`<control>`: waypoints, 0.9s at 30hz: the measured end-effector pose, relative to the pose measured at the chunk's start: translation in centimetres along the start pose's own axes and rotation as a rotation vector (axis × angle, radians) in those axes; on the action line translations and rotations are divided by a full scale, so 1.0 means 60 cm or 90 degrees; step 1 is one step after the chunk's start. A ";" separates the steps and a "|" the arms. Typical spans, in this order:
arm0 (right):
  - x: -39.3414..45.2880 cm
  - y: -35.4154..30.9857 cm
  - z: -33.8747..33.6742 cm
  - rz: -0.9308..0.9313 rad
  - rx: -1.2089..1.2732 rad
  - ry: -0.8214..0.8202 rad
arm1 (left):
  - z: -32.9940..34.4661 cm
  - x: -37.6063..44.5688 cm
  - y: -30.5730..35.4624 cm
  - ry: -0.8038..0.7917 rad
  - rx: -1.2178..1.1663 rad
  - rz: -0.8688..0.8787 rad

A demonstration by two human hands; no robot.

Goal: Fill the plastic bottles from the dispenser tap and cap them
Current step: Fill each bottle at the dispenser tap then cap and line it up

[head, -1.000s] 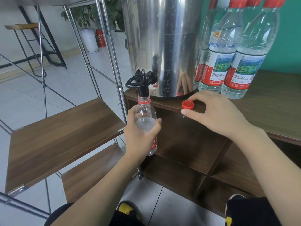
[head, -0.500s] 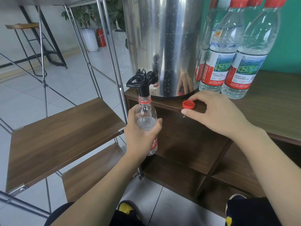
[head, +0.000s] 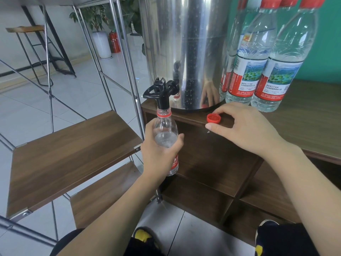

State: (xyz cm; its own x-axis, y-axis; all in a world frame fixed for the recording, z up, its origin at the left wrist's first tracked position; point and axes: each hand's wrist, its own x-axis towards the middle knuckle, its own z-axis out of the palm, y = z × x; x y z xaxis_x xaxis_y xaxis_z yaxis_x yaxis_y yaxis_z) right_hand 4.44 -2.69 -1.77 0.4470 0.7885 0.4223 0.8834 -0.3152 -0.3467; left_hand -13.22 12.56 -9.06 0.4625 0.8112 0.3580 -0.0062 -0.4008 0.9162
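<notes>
**A:** What's on my feed, starting far left of the dispenser?

**B:** I've got a bar stool (head: 27, 52) well off to the dispenser's left, then a white planter (head: 102, 44) and a red fire extinguisher (head: 114, 42) back on the tiled floor. Closer in, a chrome rack with wooden shelves (head: 73, 154) stands just left of the cabinet that carries the dispenser.

**A:** And the left hand?

**B:** My left hand (head: 160, 154) is wrapped around the body of a clear plastic bottle (head: 166, 133), fingers curled on the far side, thumb on the near side. I'm holding it upright, mouth right up under the black tap (head: 161, 93) at the lower left of the steel dispenser (head: 184, 52). The red neck ring sits just below the spout. There's water inside, level about at my fingers.

**A:** Cap?

**B:** The red cap (head: 213, 118) lies on the cabinet top (head: 304, 117), just in front of the dispenser's base. My right hand (head: 245, 130) rests beside it, fingers bent loosely over it, thumb stretched along the cabinet edge below. Whether the fingertips actually touch the cap, I can't tell.

**A:** Right of the dispenser?

**B:** Sealed water bottles (head: 252, 61) with red caps and red-and-white labels, standing upright, touching each other, against a green wall.
</notes>
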 end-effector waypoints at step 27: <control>-0.001 -0.002 -0.002 0.005 -0.016 -0.002 | -0.001 0.000 0.001 0.002 0.005 0.016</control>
State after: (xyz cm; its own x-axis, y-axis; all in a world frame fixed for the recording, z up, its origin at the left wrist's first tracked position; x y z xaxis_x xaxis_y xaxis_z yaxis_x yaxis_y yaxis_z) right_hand 4.32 -2.76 -1.65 0.4539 0.7873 0.4173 0.8831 -0.3351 -0.3283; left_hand -13.29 12.54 -8.99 0.4600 0.8016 0.3818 -0.0110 -0.4248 0.9052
